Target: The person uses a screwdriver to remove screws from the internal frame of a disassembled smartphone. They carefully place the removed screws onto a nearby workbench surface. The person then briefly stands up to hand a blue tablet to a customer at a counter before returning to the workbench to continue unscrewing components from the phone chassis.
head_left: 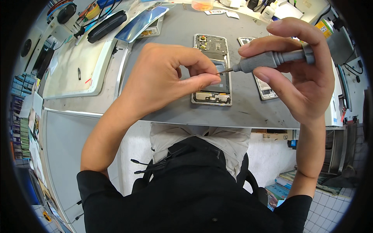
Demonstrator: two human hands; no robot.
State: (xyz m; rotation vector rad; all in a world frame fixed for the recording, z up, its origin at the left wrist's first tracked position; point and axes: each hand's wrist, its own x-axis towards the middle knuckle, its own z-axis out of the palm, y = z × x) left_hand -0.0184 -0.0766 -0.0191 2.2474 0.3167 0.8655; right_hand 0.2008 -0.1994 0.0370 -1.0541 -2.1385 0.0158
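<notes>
My right hand (307, 73) grips a grey screwdriver (258, 62) by its ribbed handle, holding it almost level with the tip toward the left. At that tip, the thumb and forefinger of my left hand (167, 73) are pinched together; whether a tiny part sits between them is too small to see. Below both hands an opened smartphone (211, 98) lies on the grey mat, its inner boards and battery bare. My left fingers hide part of its middle. Partly behind my right hand lies a second opened phone frame (267, 93).
On the left stands a pale flat tray (74, 73) with small bits on it. Behind it are a black pouch (107, 26) and a shiny blue phone back panel (143, 23) leaning on a box. Small bottles (268, 12) stand at the back right. The grey mat (248, 114) ends at the table's front edge.
</notes>
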